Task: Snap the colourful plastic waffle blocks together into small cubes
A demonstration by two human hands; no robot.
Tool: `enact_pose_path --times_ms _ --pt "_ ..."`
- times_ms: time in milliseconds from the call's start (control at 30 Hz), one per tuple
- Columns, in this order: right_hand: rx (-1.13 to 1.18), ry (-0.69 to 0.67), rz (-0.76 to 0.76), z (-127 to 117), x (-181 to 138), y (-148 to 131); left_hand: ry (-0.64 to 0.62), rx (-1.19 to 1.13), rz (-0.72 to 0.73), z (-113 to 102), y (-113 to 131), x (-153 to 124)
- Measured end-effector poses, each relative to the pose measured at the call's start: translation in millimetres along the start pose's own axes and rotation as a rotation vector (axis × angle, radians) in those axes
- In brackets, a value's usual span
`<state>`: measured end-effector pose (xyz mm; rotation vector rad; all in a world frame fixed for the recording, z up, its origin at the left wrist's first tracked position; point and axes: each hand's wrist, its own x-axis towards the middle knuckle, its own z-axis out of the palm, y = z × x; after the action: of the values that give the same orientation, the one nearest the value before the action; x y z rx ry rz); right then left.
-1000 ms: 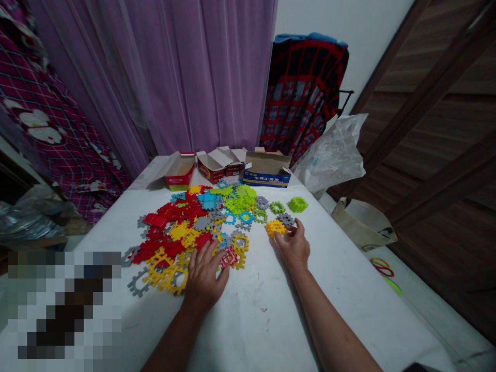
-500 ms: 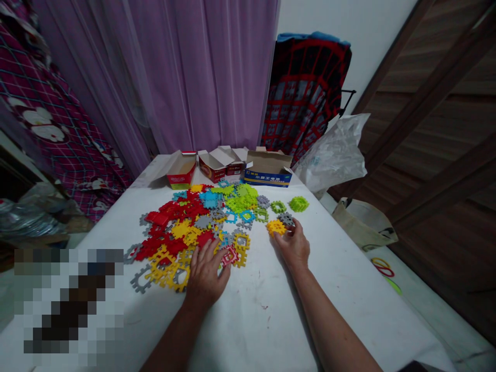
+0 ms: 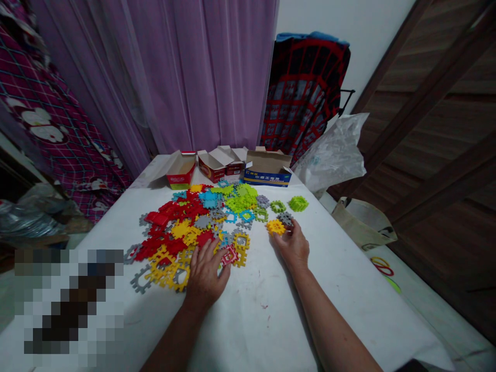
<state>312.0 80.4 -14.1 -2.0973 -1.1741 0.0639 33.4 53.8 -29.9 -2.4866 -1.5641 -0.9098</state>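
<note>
Nearest, around both wrists, smooth white cloth (image 3: 258, 310), with flat open room between the forearms and right of the right one. Left hand (image 3: 207, 268) loosely spread, palm down, on the near edge of a plastic pile (image 3: 182, 230) of notched flat squares; beside its index finger and thumb, a red-white frame (image 3: 229, 256). Right hand (image 3: 293, 245) half curled, thumb at a toothed yellow block (image 3: 275, 227), fingertips by a grey block (image 3: 285, 219); gripped or merely touched, impossible to make out. Beyond it, a knobbly green block (image 3: 298, 203); farther, card boxes (image 3: 267, 179) along the cloth's far edge.
</note>
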Motion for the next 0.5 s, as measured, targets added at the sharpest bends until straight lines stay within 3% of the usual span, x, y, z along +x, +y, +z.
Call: enact_pose_path --times_ms 500 --pt "-0.053 -0.008 -0.018 -2.9 -1.2 -4.5 0.006 -0.015 -0.045 -2.5 5.3 1.3"
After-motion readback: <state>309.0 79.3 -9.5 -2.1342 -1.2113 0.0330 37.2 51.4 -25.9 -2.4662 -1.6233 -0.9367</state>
